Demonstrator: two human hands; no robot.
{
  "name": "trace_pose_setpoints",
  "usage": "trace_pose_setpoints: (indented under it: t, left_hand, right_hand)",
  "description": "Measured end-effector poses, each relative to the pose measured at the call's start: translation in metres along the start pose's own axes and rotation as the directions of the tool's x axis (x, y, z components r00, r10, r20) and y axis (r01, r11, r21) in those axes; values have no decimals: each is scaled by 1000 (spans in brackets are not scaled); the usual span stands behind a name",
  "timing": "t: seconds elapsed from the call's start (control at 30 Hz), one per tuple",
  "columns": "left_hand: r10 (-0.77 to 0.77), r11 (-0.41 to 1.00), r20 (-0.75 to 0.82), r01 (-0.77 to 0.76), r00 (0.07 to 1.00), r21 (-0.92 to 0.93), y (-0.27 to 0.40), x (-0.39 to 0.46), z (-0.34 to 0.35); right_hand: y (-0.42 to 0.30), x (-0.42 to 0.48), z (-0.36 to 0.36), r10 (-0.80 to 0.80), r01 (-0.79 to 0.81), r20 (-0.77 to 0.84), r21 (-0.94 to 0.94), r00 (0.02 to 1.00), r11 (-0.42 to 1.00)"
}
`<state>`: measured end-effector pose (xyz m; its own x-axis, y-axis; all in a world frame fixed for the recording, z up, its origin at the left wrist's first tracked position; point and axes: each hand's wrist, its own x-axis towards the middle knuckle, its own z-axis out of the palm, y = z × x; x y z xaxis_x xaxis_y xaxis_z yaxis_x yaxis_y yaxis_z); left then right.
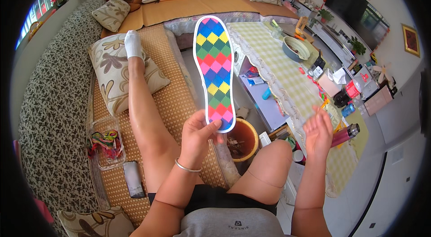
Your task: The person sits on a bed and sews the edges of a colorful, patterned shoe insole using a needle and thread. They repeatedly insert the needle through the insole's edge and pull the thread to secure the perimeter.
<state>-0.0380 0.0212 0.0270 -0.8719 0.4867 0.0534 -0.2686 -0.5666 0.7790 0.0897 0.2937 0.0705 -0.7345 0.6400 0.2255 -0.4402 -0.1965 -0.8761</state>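
My left hand (199,133) grips the heel end of an embroidered shoe insole (215,72), thumb on its face and fingers behind. The insole stands upright before me, with white edging and rows of blue, yellow, green, red and pink diamonds. To the right, my right hand (318,131) is raised beside the table's edge, its fingers partly curled; a thin thread or needle in it cannot be made out. On the woven seat mat at the left, a clear plastic basket (118,159) holds bundles of coloured thread (107,143). A smartphone (133,179) lies close to the basket.
A table with a checked cloth (266,50) runs along the right, bearing a colander (296,48), a cola bottle (346,93) and a pink vacuum flask (345,135). A yellow-rimmed bucket (256,139) stands between sofa and table. A patterned cushion (109,65) lies under my outstretched leg.
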Motion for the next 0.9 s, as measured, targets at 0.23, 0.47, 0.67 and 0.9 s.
trace_pose_setpoints:
  t: [0.23, 0.47, 0.67, 0.9]
  left_hand:
    - [-73, 997, -64, 74, 995, 6, -7, 9, -27]
    - [-198, 980, -67, 197, 978, -18, -22, 24, -67]
    - [-243, 970, -134, 243, 961, -11, -37, 29, -79]
    - [-281, 958, -180, 287, 943, 13, -46, 32, -77]
  right_hand:
    - [-11, 73, 80, -388, 364, 124, 178, 913, 914]
    - [168, 36, 87, 262, -297, 205, 162, 943, 941]
    - [216, 2, 95, 593, -616, 288, -16, 752, 788]
    - [215, -3, 90, 676, -639, 269, -220, 686, 737]
